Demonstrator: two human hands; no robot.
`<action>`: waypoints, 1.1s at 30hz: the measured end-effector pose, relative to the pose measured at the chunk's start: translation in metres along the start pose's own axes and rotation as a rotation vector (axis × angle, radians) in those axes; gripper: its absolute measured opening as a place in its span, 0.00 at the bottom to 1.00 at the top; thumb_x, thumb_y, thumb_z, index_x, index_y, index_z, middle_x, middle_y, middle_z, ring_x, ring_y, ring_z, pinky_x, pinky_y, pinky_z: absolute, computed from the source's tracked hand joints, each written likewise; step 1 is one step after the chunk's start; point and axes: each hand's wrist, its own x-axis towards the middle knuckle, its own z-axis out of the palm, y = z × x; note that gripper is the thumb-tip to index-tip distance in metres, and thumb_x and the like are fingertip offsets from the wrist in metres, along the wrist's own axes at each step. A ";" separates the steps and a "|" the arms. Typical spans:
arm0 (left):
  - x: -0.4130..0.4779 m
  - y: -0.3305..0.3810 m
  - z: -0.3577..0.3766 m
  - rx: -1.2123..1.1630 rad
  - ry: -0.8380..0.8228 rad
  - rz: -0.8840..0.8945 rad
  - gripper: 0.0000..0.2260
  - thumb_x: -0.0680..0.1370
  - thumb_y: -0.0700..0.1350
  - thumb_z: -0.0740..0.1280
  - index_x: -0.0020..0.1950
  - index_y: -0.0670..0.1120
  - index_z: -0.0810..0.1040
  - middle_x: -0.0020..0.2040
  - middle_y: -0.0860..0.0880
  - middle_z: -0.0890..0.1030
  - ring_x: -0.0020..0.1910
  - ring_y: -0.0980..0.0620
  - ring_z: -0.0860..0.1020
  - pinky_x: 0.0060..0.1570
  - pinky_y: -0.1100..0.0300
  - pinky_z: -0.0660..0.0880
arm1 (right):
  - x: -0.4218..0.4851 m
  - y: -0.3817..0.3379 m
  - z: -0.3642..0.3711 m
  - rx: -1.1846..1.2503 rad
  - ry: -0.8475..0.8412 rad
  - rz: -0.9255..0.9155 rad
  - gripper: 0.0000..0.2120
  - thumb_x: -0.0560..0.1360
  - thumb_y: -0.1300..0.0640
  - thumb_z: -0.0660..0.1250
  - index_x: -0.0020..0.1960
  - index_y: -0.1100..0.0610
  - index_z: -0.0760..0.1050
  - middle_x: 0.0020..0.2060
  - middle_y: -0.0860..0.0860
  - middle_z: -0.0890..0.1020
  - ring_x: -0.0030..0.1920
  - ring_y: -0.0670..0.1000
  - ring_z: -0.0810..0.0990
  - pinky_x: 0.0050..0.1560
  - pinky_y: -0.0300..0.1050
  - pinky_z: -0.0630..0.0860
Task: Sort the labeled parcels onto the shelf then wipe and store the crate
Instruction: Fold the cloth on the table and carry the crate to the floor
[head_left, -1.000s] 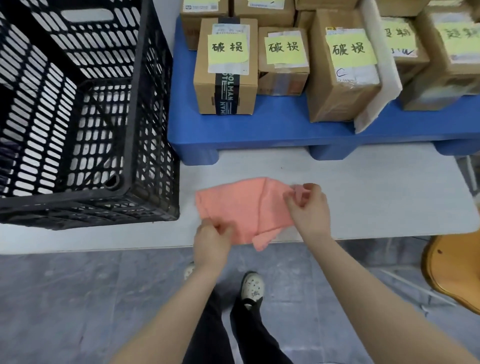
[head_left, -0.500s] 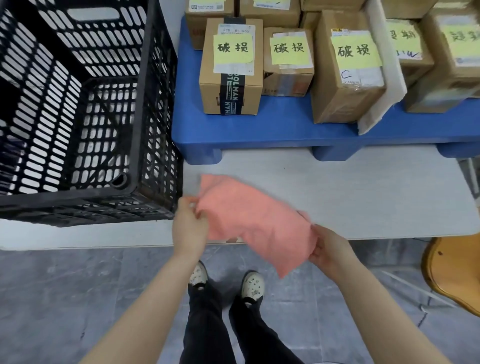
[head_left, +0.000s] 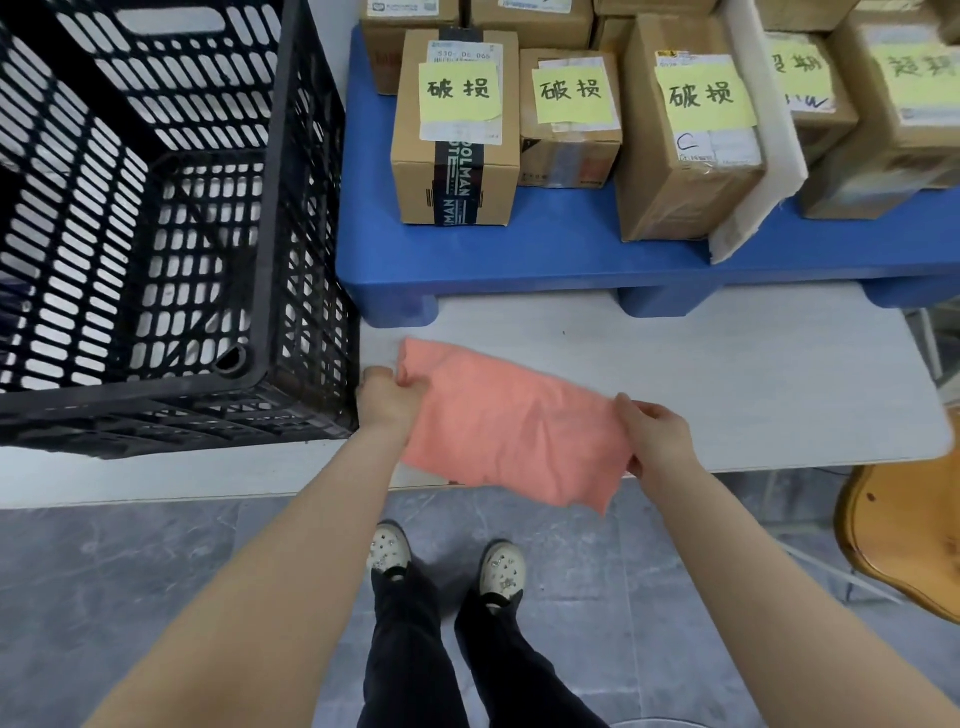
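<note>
A pink cloth (head_left: 511, 434) is stretched out between both hands over the front edge of the white table (head_left: 727, 374). My left hand (head_left: 387, 397) grips its left corner, right beside the black slatted crate (head_left: 171, 218). My right hand (head_left: 652, 436) pinches the cloth's right edge. The crate stands on the table at the left and nothing shows inside it. Cardboard parcels (head_left: 457, 130) with yellow handwritten labels stand on the blue plastic shelf (head_left: 545, 260) behind the cloth.
A white foam sheet (head_left: 763, 130) leans between parcels on the right. A wooden chair seat (head_left: 904, 535) sits at the table's right corner. Grey tiled floor and my two feet (head_left: 447, 564) lie below the table edge.
The folded cloth has been opened out flat. My left hand moved left toward the crate and my right hand moved right and down, pulling the cloth wide.
</note>
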 end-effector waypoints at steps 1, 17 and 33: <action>0.000 0.000 0.000 -0.005 -0.018 0.002 0.11 0.73 0.45 0.69 0.52 0.43 0.77 0.50 0.45 0.80 0.47 0.40 0.80 0.43 0.53 0.78 | 0.002 0.003 -0.001 -0.042 0.004 -0.018 0.17 0.70 0.50 0.68 0.49 0.64 0.78 0.37 0.52 0.77 0.38 0.53 0.74 0.39 0.50 0.75; -0.034 0.061 -0.041 -0.656 -0.099 0.049 0.12 0.74 0.35 0.58 0.33 0.47 0.72 0.28 0.54 0.75 0.33 0.53 0.71 0.32 0.68 0.70 | -0.029 -0.073 -0.060 0.100 0.185 -0.287 0.08 0.75 0.53 0.63 0.38 0.51 0.75 0.36 0.49 0.77 0.43 0.54 0.75 0.54 0.56 0.77; -0.044 0.045 -0.018 -0.622 0.072 0.337 0.06 0.83 0.49 0.52 0.52 0.50 0.65 0.47 0.53 0.76 0.51 0.48 0.80 0.48 0.57 0.75 | -0.058 -0.086 -0.051 0.451 -0.118 -0.247 0.06 0.80 0.58 0.61 0.54 0.56 0.76 0.39 0.49 0.85 0.42 0.50 0.82 0.40 0.48 0.80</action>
